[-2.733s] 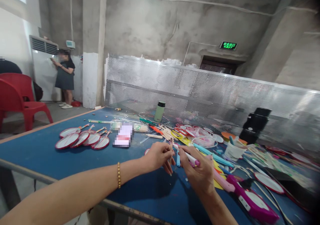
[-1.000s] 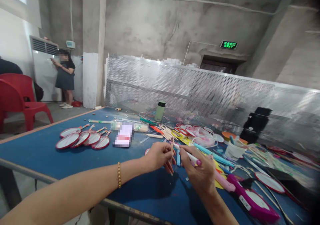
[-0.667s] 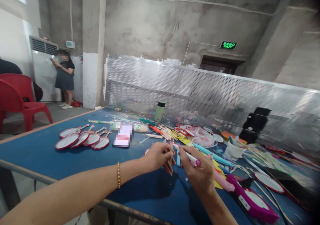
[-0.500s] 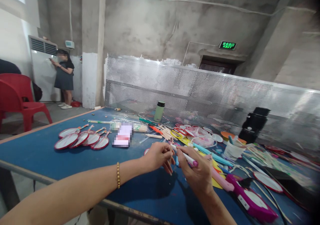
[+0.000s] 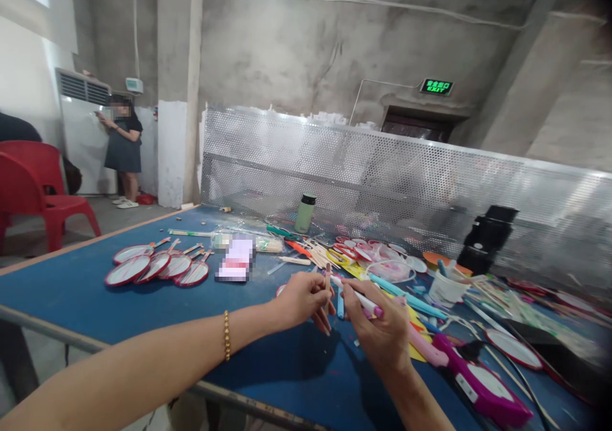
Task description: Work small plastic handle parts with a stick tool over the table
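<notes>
My left hand [image 5: 306, 300], with a gold bead bracelet [image 5: 227, 335] on its wrist, pinches a thin wooden stick [image 5: 327, 277] upright over the table. Part of a red-rimmed round piece [image 5: 280, 289] shows behind this hand; whether it joins the stick is hidden. My right hand [image 5: 380, 319] is closed round a white marker pen [image 5: 366, 302] with a purple end. The pen's tip points left towards the stick, a small gap apart. Left of my hands lie several round fans [image 5: 127, 271] with red rims and short handles, overlapping, near a phone [image 5: 235, 259].
A green bottle [image 5: 305, 214] stands before a perforated metal panel [image 5: 296, 163]. To the right are a white cup [image 5: 444, 289] of pens, a purple device [image 5: 492, 386], yellow scissors [image 5: 338, 259] and loose sticks on the blue table [image 5: 71, 297]. A person [image 5: 123, 138] stands far left.
My right hand with the marker pen has moved slightly right, drawing the tip back from the stick. My left hand and the stick have hardly moved.
</notes>
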A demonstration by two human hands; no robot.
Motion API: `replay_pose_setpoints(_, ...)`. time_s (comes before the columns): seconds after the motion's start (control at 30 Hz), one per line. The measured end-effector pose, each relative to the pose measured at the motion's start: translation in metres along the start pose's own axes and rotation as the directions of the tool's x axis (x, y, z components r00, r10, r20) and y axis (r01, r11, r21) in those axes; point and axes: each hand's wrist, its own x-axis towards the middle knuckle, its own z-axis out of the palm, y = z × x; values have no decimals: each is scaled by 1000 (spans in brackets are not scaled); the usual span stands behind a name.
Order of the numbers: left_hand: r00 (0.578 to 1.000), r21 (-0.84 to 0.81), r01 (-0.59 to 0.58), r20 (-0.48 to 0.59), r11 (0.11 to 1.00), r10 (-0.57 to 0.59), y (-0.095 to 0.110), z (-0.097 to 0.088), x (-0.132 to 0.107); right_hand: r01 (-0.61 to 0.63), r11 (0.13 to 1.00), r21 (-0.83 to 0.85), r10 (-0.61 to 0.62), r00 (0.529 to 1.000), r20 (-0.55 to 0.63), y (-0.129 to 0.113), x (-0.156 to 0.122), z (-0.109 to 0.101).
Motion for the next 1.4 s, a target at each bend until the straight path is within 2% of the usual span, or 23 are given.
replay_pose_setpoints(0.2, 1000, 3, -11, 3, 1000, 11, -2, -1, 1, 34, 999, 27, -36, 998, 42, 0, -1, 0)
replay_pose_setpoints(0.37, 1000, -1, -5, 9, 1000, 5, -3, -1, 1, 9, 1000, -1, -9, 1000, -3, 0, 1, 0)
replay_pose_setpoints(0.57, 1000, -4, -11, 8, 1000, 11, -3, -1, 1, 33, 999, 19, -34, 999, 30, 1, 0, 1)
replay_pose_setpoints(0.73, 1000, -7, -5, 2, 1000, 5, -1, 0, 1, 9, 1000, 8, -9, 1000, 5, 1, 0, 1)
replay_pose_setpoints(0.9, 1000, -6, -5, -12, 1000, 5, -2, 0, 2, 49, 999, 19, -49, 998, 34, -1, 1, 0)
replay_pose_setpoints(1.07, 1000, -21, 9, -6, 1000, -9, -3, 0, 2, 21, 1000, 14, -21, 1000, 2, 0, 0, 0)
replay_pose_setpoints(1.23, 1000, -22, 3, -2, 1000, -3, -2, 0, 2, 41, 999, 32, -42, 998, 38, 1, 0, 1)
replay_pose_setpoints(1.4, 1000, -24, 24, -8, 999, -24, -2, 1, 1, 20, 1000, 3, -20, 1000, -15, -2, 1, 0)
